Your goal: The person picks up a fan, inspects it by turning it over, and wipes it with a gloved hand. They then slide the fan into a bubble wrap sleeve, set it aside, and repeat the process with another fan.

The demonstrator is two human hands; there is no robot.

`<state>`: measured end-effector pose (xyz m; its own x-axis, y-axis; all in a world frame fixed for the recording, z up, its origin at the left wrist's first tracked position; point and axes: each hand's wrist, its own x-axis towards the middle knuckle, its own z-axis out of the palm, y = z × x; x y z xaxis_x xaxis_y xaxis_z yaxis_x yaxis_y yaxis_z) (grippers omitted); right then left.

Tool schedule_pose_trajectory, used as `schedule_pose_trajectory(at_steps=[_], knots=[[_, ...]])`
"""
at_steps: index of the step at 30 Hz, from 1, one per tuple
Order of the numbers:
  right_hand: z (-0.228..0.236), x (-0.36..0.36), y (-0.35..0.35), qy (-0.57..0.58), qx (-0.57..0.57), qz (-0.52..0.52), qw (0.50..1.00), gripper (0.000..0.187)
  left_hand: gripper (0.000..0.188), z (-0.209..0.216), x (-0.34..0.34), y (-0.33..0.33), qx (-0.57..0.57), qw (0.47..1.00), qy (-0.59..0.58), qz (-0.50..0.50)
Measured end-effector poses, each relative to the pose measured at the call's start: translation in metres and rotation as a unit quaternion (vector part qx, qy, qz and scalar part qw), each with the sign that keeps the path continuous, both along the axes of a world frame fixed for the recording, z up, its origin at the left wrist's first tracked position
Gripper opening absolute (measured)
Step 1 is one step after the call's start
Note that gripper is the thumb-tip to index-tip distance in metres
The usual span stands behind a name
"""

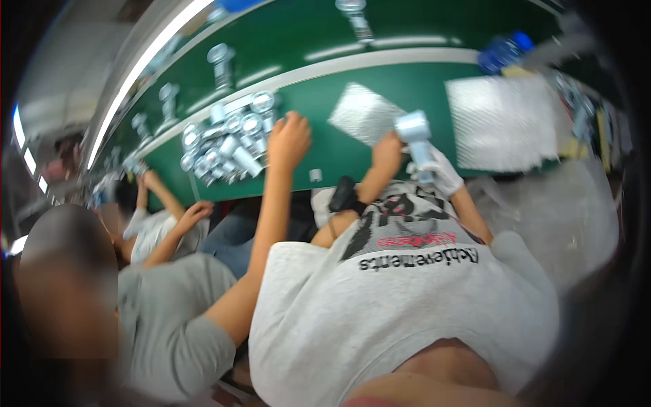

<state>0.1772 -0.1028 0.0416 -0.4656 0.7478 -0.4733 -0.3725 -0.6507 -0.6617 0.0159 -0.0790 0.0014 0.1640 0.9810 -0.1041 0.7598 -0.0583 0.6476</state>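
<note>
A silver metal part with a thick round head and a cylindrical stem (pixel 413 127) is held upright in front of my chest. My right hand (pixel 445 173), in a white glove, is closed around its lower stem. Against the left side of the part, just under the head, my bare left hand (pixel 386 154) has its fingers curled onto it; the fingertips are partly hidden. Beyond my left hand a sheet of bubble wrap (pixel 363 112) lies on the green bench (pixel 319 119). A stack of bubble wrap sheets (pixel 502 122) lies to the right.
A pile of similar metal parts (pixel 227 146) sits left on the bench, a co-worker's hand (pixel 290 139) beside it. Single parts (pixel 220 66) stand on the green strip behind a pale rail (pixel 319 70). A blue bottle (pixel 505 54) and more metal parts (pixel 580 108) are at right.
</note>
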Motion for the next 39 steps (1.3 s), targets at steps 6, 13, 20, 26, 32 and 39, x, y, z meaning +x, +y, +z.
schedule_pose_trajectory(at_steps=[6, 13, 20, 26, 32, 39], knots=[[0.003, 0.001, -0.002, 0.011, 0.021, 0.017, 1.0, 0.066, 0.012, 0.003, -0.004, 0.016, 0.022, 1.0, 0.014, 0.01], [-0.018, -0.029, 0.012, -0.154, 0.085, 0.032, 0.984, 0.069, 0.012, -0.026, -0.033, 0.021, 0.091, 0.972, -0.141, 0.165], [-0.023, -0.037, 0.007, -0.488, 0.443, 0.028, 0.752, 0.064, 0.013, -0.001, -0.045, 0.031, 0.111, 0.943, -0.261, 0.177], [0.044, -0.068, 0.036, -0.64, 0.34, 0.224, 0.652, 0.04, 0.006, 0.034, -0.046, 0.02, 0.221, 0.973, -0.062, -0.012], [0.05, -0.048, 0.083, -0.305, 0.051, 0.354, 0.883, 0.021, 0.008, 0.053, -0.057, 0.006, 0.25, 0.967, -0.01, -0.043], [0.029, -0.062, 0.059, 0.241, -0.055, -0.107, 0.963, 0.026, 0.011, 0.11, -0.037, 0.037, 0.278, 0.954, -0.092, -0.062]])
